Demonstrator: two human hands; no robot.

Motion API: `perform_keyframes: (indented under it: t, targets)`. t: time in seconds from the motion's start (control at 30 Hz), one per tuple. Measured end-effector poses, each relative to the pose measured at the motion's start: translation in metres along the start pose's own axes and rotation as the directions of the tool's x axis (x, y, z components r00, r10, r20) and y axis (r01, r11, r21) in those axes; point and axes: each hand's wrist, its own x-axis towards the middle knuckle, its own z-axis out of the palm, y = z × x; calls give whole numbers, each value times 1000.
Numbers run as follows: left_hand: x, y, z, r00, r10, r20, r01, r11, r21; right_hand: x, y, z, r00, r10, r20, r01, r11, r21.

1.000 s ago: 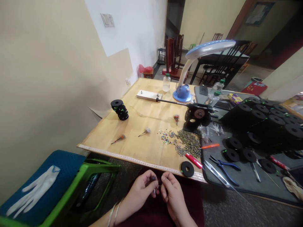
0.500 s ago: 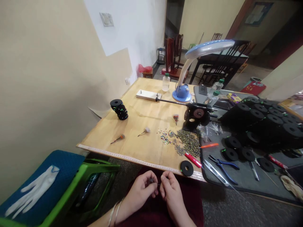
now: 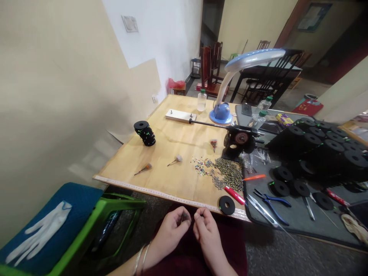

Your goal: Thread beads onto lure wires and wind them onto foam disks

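My left hand (image 3: 171, 229) and my right hand (image 3: 206, 232) are held close together over my lap, just below the near edge of the wooden table (image 3: 175, 153). Both pinch with thumb and fingertips. A small dark piece (image 3: 186, 217) shows between the left fingers. What the right fingers hold is too small to make out. A black disc (image 3: 227, 205) lies on the table edge just above my right hand.
Piles of small metal pieces (image 3: 228, 174) and coloured beads (image 3: 201, 166) lie mid-table. A black winder (image 3: 238, 143), a blue lamp (image 3: 221, 113), a stack of black spools (image 3: 146, 133), pliers (image 3: 273, 201) and many black spools (image 3: 319, 147) stand around. A green stool (image 3: 115, 207) with a white glove (image 3: 40, 232) is at left.
My hands have shifted slightly down and a little apart; the fingertips keep pinching. Nothing on the table has moved.
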Motion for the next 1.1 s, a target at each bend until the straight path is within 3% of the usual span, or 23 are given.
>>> perform_keyframes:
  t: [0.3, 0.53, 0.73, 0.93, 1.1]
  targets:
    - [0, 12, -2, 1000, -7, -2, 7, 998, 58, -1, -9, -1, 996, 0, 87, -1, 1000, 1]
    - [2, 12, -10, 999, 35, 4, -35, 999, 21, -2, -11, -6, 989, -56, 136, 96, 945, -313]
    - [5, 10, -9, 993, 62, -96, -56, 996, 68, -6, -12, -7, 991, -74, 116, 113, 921, -374]
    - [8, 13, -24, 979, 45, -196, -35, 998, 56, -6, -11, -9, 998, -11, 54, 23, 973, -228]
    - [9, 15, -40, 988, 44, -148, -37, 998, 51, -6, -12, -8, 994, 102, 27, -102, 995, 9]
